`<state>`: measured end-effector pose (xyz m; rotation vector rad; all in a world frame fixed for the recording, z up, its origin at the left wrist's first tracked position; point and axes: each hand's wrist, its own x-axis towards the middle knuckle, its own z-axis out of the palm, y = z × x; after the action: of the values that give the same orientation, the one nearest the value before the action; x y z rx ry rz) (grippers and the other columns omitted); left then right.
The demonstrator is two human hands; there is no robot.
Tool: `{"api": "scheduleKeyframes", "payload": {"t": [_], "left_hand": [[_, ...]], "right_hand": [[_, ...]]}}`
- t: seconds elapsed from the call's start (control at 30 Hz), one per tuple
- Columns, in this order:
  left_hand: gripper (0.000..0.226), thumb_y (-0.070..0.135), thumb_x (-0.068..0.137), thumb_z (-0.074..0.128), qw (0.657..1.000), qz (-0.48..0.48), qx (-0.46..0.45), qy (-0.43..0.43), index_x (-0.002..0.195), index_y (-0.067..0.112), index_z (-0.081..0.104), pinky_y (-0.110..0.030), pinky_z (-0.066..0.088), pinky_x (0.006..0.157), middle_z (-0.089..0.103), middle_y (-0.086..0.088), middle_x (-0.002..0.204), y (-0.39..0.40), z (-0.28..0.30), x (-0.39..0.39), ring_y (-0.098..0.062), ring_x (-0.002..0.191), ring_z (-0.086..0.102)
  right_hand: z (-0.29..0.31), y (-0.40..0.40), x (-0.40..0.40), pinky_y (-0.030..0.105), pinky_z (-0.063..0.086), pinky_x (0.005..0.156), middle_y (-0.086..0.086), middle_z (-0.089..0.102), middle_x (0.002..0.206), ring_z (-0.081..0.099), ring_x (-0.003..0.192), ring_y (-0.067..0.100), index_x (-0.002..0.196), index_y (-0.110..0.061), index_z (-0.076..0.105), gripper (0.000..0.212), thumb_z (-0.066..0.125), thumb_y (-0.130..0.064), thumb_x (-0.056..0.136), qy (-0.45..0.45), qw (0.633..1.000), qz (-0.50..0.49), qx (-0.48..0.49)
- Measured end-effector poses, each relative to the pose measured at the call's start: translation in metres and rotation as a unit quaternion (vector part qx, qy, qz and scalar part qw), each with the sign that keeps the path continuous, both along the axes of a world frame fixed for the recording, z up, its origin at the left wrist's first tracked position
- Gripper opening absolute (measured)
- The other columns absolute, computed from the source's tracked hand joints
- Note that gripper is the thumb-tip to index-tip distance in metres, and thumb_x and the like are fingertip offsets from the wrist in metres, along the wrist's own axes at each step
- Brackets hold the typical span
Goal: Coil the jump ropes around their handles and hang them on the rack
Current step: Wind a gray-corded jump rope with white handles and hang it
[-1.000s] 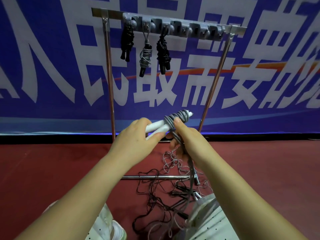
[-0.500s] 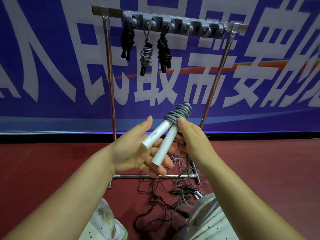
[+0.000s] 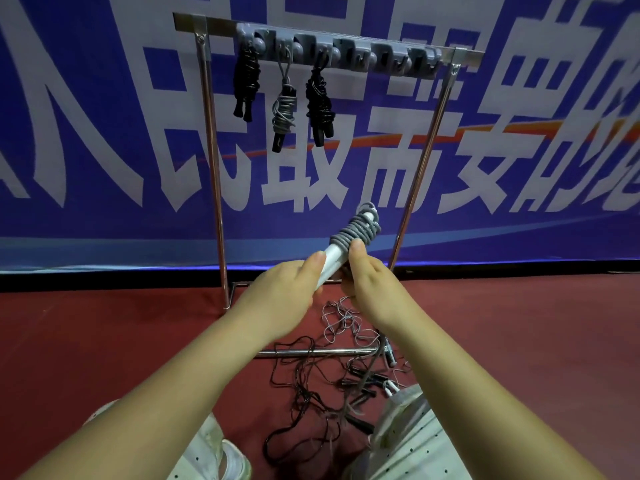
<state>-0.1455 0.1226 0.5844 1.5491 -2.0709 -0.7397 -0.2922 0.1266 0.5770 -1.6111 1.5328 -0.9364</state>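
Observation:
A jump rope with two white handles (image 3: 331,261) has its grey cord (image 3: 356,230) coiled round the handles' upper part. My left hand (image 3: 284,299) grips the lower ends of the handles. My right hand (image 3: 370,285) holds the bundle just under the coils, thumb against the handles, and a loose grey strand runs down from it toward the floor. Behind stands the metal rack (image 3: 381,60) with grey hooks. Three coiled ropes hang on its left hooks: a black one (image 3: 246,84), a grey one (image 3: 284,112) and another black one (image 3: 320,105).
Tangled black and grey ropes (image 3: 332,372) with black handles lie on the red floor around the rack's base bar (image 3: 311,353). A blue banner (image 3: 104,133) with white characters covers the wall behind. My knees in white spotted cloth (image 3: 412,441) and a white shoe (image 3: 232,462) show below.
My left hand was open under the handles half a second ago; it now grips them again. The bundle has tilted more upright, and more cord is wound on than a second ago.

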Motion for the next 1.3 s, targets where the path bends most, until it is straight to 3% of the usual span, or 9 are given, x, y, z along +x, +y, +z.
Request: {"api": "scheduleKeyframes", "payload": {"t": [0.23, 0.37, 0.57, 0.63, 0.77, 0.9, 0.97, 1.1, 1.3], "left_hand": [[0.048, 0.063, 0.087, 0.024, 0.979, 0.052, -0.127, -0.152, 0.08, 0.022, 0.046, -0.035, 0.036, 0.061, 0.052, 0.005, 0.075, -0.005, -0.003, 0.012, -0.021, 0.075, 0.052], [0.035, 0.059, 0.084, 0.048, 0.985, 0.054, -0.133, -0.093, 0.093, 0.025, 0.05, -0.031, 0.036, 0.06, 0.051, 0.01, 0.084, -0.006, -0.005, 0.016, -0.013, 0.078, 0.051], [0.035, 0.059, 0.081, 0.059, 0.996, -0.023, 0.051, 0.071, 0.093, 0.027, 0.058, -0.031, 0.043, 0.065, 0.064, 0.006, 0.08, -0.009, 0.001, 0.02, -0.012, 0.068, 0.055], [0.055, 0.067, 0.079, 0.05, 0.948, -0.053, 0.191, 0.25, 0.097, 0.018, 0.066, -0.03, 0.047, 0.066, 0.067, -0.002, 0.083, -0.008, 0.004, 0.021, -0.016, 0.071, 0.059], [0.093, 0.08, 0.073, 0.03, 0.759, -0.162, 0.459, 0.433, 0.104, 0.002, 0.07, -0.032, 0.052, 0.062, 0.068, -0.018, 0.083, -0.004, -0.003, 0.02, -0.027, 0.068, 0.064], [0.087, 0.081, 0.069, 0.034, 0.654, -0.236, 0.505, 0.512, 0.108, 0.011, 0.069, -0.023, 0.038, 0.05, 0.052, -0.002, 0.062, 0.001, -0.009, 0.011, -0.014, 0.053, 0.04], [0.084, 0.081, 0.071, 0.035, 0.669, -0.226, 0.489, 0.512, 0.098, 0.01, 0.072, -0.02, 0.03, 0.046, 0.045, 0.001, 0.055, 0.003, -0.003, 0.008, -0.01, 0.05, 0.029], [0.072, 0.071, 0.074, 0.034, 0.799, -0.154, 0.369, 0.449, 0.081, 0.008, 0.069, -0.021, 0.024, 0.045, 0.041, 0.001, 0.049, 0.001, 0.009, 0.008, -0.009, 0.045, 0.022], [0.063, 0.062, 0.085, 0.028, 0.984, -0.066, 0.036, 0.159, 0.081, 0.006, 0.058, -0.033, 0.034, 0.061, 0.048, 0.004, 0.059, 0.0, 0.014, 0.008, -0.014, 0.055, 0.038]], "right_hand": [[0.0, -0.002, 0.0, 0.029, 0.027, 0.052, -0.003, 0.037, 0.057, 0.032, 0.049, 0.012, 0.078, -0.016, 0.051, 0.061, 0.029, -0.071, 0.09, -0.086, 0.991, 0.019, 0.106], [0.0, -0.004, -0.001, 0.024, 0.028, 0.043, 0.001, 0.041, 0.051, 0.034, 0.042, 0.013, 0.069, -0.011, 0.052, 0.055, 0.044, -0.061, 0.091, -0.124, 0.988, -0.01, 0.096], [-0.005, -0.004, -0.002, 0.022, 0.024, 0.043, 0.0, 0.038, 0.055, 0.028, 0.043, 0.011, 0.067, -0.015, 0.046, 0.036, 0.053, -0.042, 0.089, -0.193, 0.981, -0.03, 0.009], [-0.003, -0.003, -0.001, 0.021, 0.023, 0.041, -0.003, 0.036, 0.052, 0.027, 0.041, 0.009, 0.067, -0.015, 0.042, 0.027, 0.049, -0.039, 0.076, -0.249, 0.968, -0.037, -0.008], [0.003, 0.0, 0.001, 0.018, 0.028, 0.04, -0.007, 0.038, 0.047, 0.033, 0.039, 0.006, 0.07, -0.013, 0.042, 0.019, 0.044, -0.032, 0.066, -0.336, 0.941, -0.022, -0.038], [0.005, 0.0, 0.004, 0.019, 0.03, 0.044, -0.012, 0.039, 0.049, 0.035, 0.045, 0.005, 0.068, -0.017, 0.042, 0.028, 0.053, -0.042, 0.062, -0.324, 0.939, 0.019, -0.114], [0.004, -0.002, -0.001, 0.022, 0.029, 0.046, -0.01, 0.039, 0.05, 0.033, 0.047, 0.009, 0.066, -0.018, 0.043, 0.035, 0.048, -0.053, 0.066, -0.275, 0.949, 0.031, -0.151], [0.006, -0.006, -0.011, 0.027, 0.031, 0.056, -0.015, 0.04, 0.051, 0.034, 0.05, 0.003, 0.06, -0.035, 0.048, 0.029, 0.038, -0.052, 0.082, -0.155, 0.978, 0.02, -0.14], [-0.005, -0.013, -0.011, 0.029, 0.027, 0.056, -0.012, 0.035, 0.059, 0.03, 0.052, 0.007, 0.071, -0.021, 0.038, 0.049, 0.029, -0.066, 0.088, -0.087, 0.991, 0.029, -0.102]]}}
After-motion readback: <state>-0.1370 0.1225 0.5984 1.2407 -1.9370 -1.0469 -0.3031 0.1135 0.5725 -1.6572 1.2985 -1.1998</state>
